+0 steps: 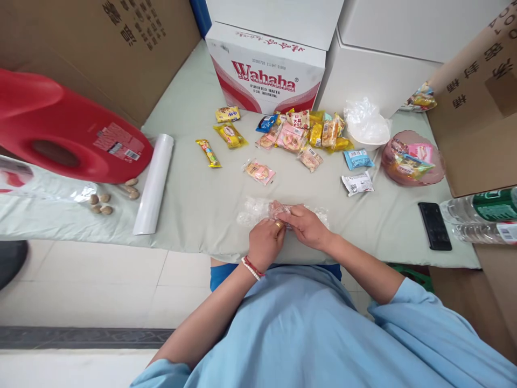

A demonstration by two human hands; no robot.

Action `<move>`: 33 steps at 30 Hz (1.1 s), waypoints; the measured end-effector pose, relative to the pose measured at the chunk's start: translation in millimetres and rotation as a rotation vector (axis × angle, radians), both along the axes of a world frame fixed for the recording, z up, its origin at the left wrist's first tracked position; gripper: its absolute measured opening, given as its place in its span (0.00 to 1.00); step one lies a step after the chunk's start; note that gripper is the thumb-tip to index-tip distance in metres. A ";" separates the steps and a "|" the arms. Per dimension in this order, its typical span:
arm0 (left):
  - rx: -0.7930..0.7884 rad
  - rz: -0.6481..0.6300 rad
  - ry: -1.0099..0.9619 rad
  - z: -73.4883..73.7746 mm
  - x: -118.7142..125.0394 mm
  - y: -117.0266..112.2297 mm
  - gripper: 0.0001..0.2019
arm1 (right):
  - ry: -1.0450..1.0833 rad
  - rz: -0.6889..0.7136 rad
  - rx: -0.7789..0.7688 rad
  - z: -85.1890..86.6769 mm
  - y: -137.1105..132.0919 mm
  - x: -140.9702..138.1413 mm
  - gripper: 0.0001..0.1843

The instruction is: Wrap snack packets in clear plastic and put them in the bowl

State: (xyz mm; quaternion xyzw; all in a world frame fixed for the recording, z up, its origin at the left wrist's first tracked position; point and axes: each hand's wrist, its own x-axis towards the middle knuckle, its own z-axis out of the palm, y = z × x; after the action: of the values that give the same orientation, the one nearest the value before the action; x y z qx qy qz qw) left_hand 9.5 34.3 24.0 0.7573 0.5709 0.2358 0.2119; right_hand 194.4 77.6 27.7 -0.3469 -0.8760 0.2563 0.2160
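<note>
Crumpled clear plastic film [254, 211] lies near the front edge of the table and spreads out on both sides of my hands. My left hand [266, 242], with a ring on one finger, is closed on the film. From the other side my right hand [307, 225] pinches it too, and the fingers of both hands meet. Whether something is wrapped inside cannot be made out. Just beyond the film is a pink-wrapped snack packet [259, 172]. A heap of small packaged snacks [291, 136] sits farther back.
At left are a white roll [153, 186], a large red jug [76, 129] and several nuts [100, 203]. A pink bowl [438, 170] with snacks, a white bowl [367, 137] holding plastic, a phone [434, 226] and bottles [490, 207] are at right. A Wahaha carton [266, 73] stands behind.
</note>
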 end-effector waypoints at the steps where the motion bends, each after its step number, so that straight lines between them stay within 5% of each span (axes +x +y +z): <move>1: -0.012 0.011 -0.076 -2.4 -0.9 -0.9 0.13 | 0.009 -0.011 0.006 -2.4 -3.0 -0.8 0.24; 8: -0.140 0.108 -0.583 -12.7 -20.0 -20.2 0.12 | -0.152 -0.027 -0.002 2.9 -13.2 -13.4 0.25; 11: -0.084 0.434 -0.665 -17.3 -42.7 -20.1 0.13 | -0.259 -0.022 -0.004 6.8 -13.3 -17.4 0.25; 13: 0.027 0.685 -0.559 -18.8 -58.2 -6.4 0.17 | -0.299 -0.014 0.010 8.1 -13.9 -19.4 0.25; 15: 0.067 0.797 -0.388 -18.2 -69.3 14.7 0.22 | -0.336 -0.015 0.025 8.7 -14.4 -21.2 0.26; 20: -0.124 0.504 -0.146 -3.5 -69.6 44.1 0.19 | -0.325 -0.016 -0.013 9.5 -9.8 -20.5 0.25; 27: -0.304 0.458 -0.565 37.9 -33.9 27.9 0.08 | -0.270 0.023 -0.046 9.4 -6.2 -20.3 0.24; 33: -0.575 0.397 -0.817 44.5 2.1 45.5 0.06 | -0.294 0.072 -0.045 9.8 -4.3 -16.6 0.22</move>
State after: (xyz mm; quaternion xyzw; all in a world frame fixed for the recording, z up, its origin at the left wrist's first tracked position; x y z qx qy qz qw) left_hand 11.6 79.8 68.5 0.3931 0.6156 0.3810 0.5668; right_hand 177.8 73.3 37.5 -0.3538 -0.9041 0.2297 0.0681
